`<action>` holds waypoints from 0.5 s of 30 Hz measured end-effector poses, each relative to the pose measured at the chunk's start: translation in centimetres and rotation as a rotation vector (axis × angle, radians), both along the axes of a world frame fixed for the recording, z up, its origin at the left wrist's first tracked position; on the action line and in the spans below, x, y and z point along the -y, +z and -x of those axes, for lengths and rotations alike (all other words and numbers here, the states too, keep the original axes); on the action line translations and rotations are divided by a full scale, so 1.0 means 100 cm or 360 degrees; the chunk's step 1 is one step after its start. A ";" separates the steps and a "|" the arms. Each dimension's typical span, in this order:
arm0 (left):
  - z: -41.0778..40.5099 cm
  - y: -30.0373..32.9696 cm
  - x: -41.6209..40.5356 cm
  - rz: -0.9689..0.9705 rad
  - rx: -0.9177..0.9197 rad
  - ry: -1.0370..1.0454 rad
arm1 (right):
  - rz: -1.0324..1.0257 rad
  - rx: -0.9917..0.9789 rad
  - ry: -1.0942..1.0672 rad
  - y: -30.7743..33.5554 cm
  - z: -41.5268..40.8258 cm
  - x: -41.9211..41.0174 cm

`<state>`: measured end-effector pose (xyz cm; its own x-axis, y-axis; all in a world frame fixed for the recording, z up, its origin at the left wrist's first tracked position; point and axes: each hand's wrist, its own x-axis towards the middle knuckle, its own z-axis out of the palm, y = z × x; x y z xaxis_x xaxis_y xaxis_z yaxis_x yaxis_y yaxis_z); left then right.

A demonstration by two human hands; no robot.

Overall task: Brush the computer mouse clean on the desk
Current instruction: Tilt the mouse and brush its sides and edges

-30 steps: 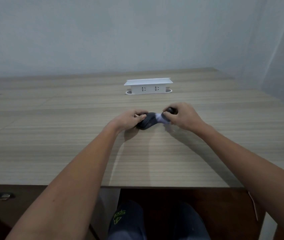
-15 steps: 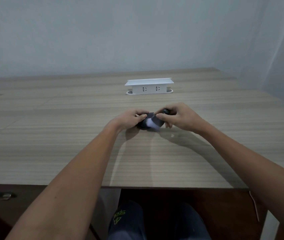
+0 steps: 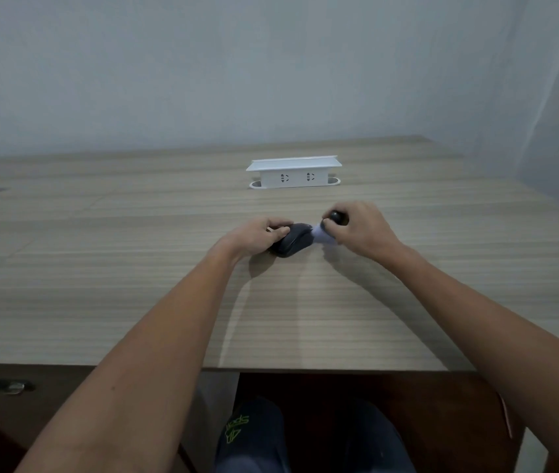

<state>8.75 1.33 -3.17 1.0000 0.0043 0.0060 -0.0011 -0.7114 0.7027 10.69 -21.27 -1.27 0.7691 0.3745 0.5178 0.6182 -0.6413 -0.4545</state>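
A pale wood-grain desk (image 3: 134, 268) meets a plain grey-white wall (image 3: 203, 80); a white socket box (image 3: 293, 174) stands near its far edge.

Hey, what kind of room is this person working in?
Most likely an office or study. A long wood-grain desk stands against a plain wall, a white pop-up socket box is built into its top, and the left hand steadies a dark computer mouse while the right hand brushes it.

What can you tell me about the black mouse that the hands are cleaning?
The computer mouse is dark, smooth and rounded, like matte plastic. It lies on the wooden desk, angled. The left hand grips its left side; the brush in the right hand meets its far right end. Buttons are too blurred to see.
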 end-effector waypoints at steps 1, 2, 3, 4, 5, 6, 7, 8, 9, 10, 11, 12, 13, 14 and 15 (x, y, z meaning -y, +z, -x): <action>0.000 0.000 0.000 -0.0002 -0.0003 -0.0001 | -0.0050 0.0020 0.0002 0.001 0.001 0.001; 0.000 -0.001 -0.001 -0.0008 0.0004 0.0002 | -0.0112 -0.0046 0.0109 0.003 0.004 0.001; -0.001 -0.001 -0.001 -0.0012 0.0017 -0.0001 | -0.0159 -0.0162 0.0273 0.005 0.007 0.001; -0.002 -0.001 -0.001 -0.0012 0.0027 -0.0004 | -0.0142 -0.0304 0.0437 0.007 0.013 -0.001; -0.002 -0.001 -0.001 -0.0014 0.0027 -0.0009 | -0.0095 -0.0393 0.0529 0.006 0.016 -0.003; -0.002 0.001 0.000 -0.0016 0.0020 -0.0011 | -0.0029 -0.0372 0.0495 0.004 0.016 -0.004; -0.001 0.001 0.000 -0.0015 0.0016 -0.0006 | -0.0007 -0.0293 0.0384 0.002 0.010 -0.005; -0.001 0.001 0.000 -0.0012 0.0013 -0.0001 | -0.0011 -0.0176 0.0222 0.001 0.004 -0.005; -0.001 0.000 0.000 -0.0007 0.0012 -0.0003 | -0.0039 -0.0058 0.0076 0.000 -0.001 -0.003; 0.000 0.001 0.001 -0.0014 0.0008 0.0001 | -0.0098 -0.0010 0.0011 0.001 -0.002 -0.001; 0.001 0.001 0.001 -0.0017 0.0013 -0.0004 | -0.0150 -0.0010 0.0035 0.002 -0.002 0.000; 0.001 0.001 0.001 -0.0019 0.0023 -0.0006 | -0.0190 -0.0089 0.0156 0.003 0.001 0.000; 0.001 0.001 0.001 -0.0017 0.0036 -0.0014 | -0.0197 -0.0213 0.0327 0.004 0.005 0.000; 0.000 0.001 0.001 -0.0014 0.0044 -0.0022 | -0.0149 -0.0348 0.0484 0.005 0.010 -0.002; -0.001 0.001 0.000 -0.0016 0.0044 -0.0028 | -0.0091 -0.0419 0.0569 0.003 0.012 -0.003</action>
